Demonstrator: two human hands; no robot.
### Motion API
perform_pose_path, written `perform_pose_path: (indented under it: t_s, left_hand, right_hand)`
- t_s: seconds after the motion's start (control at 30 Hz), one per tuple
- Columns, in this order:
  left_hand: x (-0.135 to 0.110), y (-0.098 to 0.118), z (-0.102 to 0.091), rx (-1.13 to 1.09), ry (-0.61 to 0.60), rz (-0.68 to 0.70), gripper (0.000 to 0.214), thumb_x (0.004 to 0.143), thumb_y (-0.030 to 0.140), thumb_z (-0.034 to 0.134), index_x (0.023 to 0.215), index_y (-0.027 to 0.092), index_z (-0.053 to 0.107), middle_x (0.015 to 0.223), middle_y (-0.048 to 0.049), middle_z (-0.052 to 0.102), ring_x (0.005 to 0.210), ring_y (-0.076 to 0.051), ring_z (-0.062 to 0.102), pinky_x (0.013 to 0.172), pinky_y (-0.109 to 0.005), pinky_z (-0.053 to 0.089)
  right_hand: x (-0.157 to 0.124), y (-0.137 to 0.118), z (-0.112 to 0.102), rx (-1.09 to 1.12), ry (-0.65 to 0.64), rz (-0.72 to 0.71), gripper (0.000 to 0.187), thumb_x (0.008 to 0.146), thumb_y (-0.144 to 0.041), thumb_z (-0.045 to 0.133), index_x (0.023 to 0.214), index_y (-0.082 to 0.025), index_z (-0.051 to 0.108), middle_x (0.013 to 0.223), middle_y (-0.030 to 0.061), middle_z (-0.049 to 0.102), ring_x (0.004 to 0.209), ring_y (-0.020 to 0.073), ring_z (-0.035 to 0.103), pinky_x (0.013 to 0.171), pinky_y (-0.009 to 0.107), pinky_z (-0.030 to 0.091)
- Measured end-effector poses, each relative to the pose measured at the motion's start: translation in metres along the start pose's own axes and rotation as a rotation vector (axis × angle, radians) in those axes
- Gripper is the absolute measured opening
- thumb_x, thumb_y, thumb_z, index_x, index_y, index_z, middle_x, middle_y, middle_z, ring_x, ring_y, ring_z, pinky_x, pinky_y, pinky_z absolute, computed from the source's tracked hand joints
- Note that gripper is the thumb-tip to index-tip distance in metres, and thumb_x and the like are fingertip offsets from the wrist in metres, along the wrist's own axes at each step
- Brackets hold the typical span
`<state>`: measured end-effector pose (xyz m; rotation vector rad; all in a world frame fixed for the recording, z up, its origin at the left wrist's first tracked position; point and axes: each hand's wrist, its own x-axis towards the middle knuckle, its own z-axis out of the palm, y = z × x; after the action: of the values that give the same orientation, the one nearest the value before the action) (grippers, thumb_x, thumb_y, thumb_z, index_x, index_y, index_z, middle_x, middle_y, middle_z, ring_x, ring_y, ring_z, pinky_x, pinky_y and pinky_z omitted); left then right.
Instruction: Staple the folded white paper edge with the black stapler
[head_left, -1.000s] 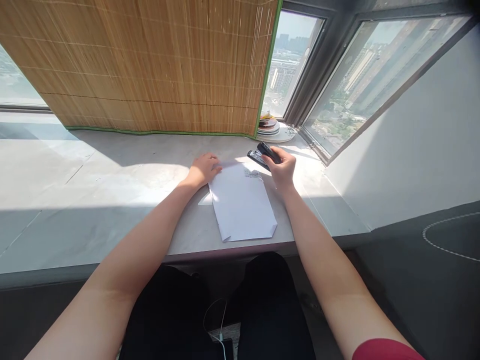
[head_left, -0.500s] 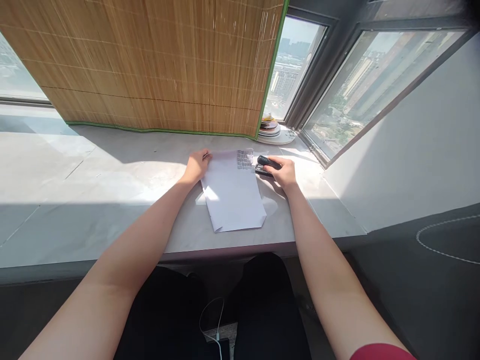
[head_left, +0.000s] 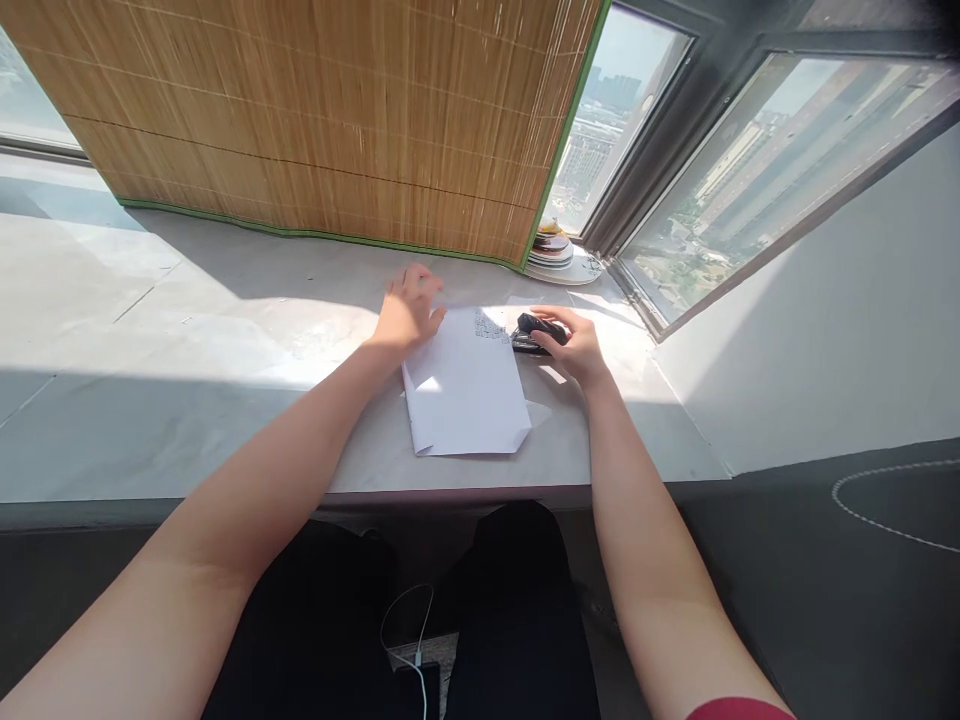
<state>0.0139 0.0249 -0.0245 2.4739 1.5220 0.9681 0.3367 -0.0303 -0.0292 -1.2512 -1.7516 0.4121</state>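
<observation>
A white paper sheaf (head_left: 466, 395) lies on the pale ledge, with a folded left edge and a bent lower right corner. Rows of small dark marks (head_left: 491, 326) cover its upper right corner. My left hand (head_left: 409, 310) is at the upper left corner of the paper, fingers spread and holding nothing; whether it touches the paper I cannot tell. On the right, a black stapler (head_left: 541, 330) points its front end at the marked corner. My right hand (head_left: 574, 342) has thumb and fingers around the stapler's back part.
A bamboo blind (head_left: 337, 120) with green edging hangs over the window behind the ledge (head_left: 150, 420). A stack of plates (head_left: 553, 255) stands at the back right, near the window frame. Below the front edge are my legs and a white cable (head_left: 420, 660).
My left hand has let go of the paper's upper left edge and spread its fingers. The right fingers have loosened somewhat around the stapler. The view has shifted slightly.
</observation>
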Motion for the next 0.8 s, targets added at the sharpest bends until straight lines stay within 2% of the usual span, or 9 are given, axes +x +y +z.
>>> perform_pose_path:
  t_s: [0.13,0.23,0.3,0.4,0.53,0.8]
  left_hand:
    - [-0.004,0.018,0.007,-0.126,-0.337,0.349,0.034,0.100,0.040,0.066,0.130,0.029,0.076,0.158,-0.0085,0.059,0.146,-0.034,0.052,0.126,-0.053,0.037]
    - [-0.009,0.028,0.014,-0.163,-0.494,0.421,0.054,0.097,0.054,0.069,0.147,0.033,0.069,0.171,-0.0067,0.049,0.157,-0.038,0.041,0.132,-0.056,0.026]
    - [-0.012,0.031,0.018,-0.172,-0.538,0.404,0.061,0.097,0.061,0.068,0.154,0.038,0.064,0.175,-0.0037,0.044,0.162,-0.039,0.035,0.133,-0.058,0.021]
    - [-0.016,0.030,0.021,-0.200,-0.578,0.376,0.062,0.095,0.065,0.067,0.154,0.044,0.063,0.174,0.0013,0.045,0.164,-0.039,0.032,0.133,-0.058,0.020]
    - [-0.016,0.027,0.022,-0.205,-0.593,0.331,0.065,0.092,0.069,0.067,0.152,0.045,0.064,0.174,0.0030,0.046,0.165,-0.039,0.030,0.133,-0.057,0.021]
    - [-0.014,0.027,0.016,-0.222,-0.633,0.360,0.063,0.092,0.070,0.068,0.150,0.044,0.066,0.174,0.0034,0.046,0.166,-0.039,0.029,0.133,-0.056,0.021]
  right_hand:
    - [0.004,-0.013,0.004,-0.043,-0.024,-0.075,0.032,0.091,-0.041,0.073,0.118,-0.026,0.082,0.112,0.0076,0.081,0.103,0.0271,0.073,0.100,0.049,0.060]
    - [0.005,-0.022,0.010,-0.059,-0.056,-0.100,0.028,0.094,-0.039,0.069,0.115,-0.027,0.083,0.107,0.0057,0.081,0.098,0.0257,0.072,0.094,0.046,0.061]
    - [0.006,-0.026,0.015,-0.049,-0.082,-0.113,0.028,0.096,-0.038,0.067,0.117,-0.028,0.083,0.106,0.0050,0.080,0.098,0.0256,0.072,0.094,0.046,0.060]
    - [0.007,-0.030,0.022,-0.033,-0.098,-0.128,0.029,0.098,-0.034,0.066,0.119,-0.030,0.084,0.107,0.0051,0.079,0.100,0.0261,0.072,0.096,0.046,0.060]
    - [0.010,-0.030,0.028,-0.058,-0.063,-0.108,0.028,0.097,-0.032,0.066,0.118,-0.032,0.085,0.107,0.0058,0.078,0.102,0.0274,0.072,0.096,0.048,0.060]
    - [0.010,-0.024,0.031,-0.086,-0.014,-0.127,0.027,0.099,-0.033,0.064,0.117,-0.034,0.085,0.111,0.0065,0.079,0.109,0.0307,0.069,0.101,0.054,0.058]
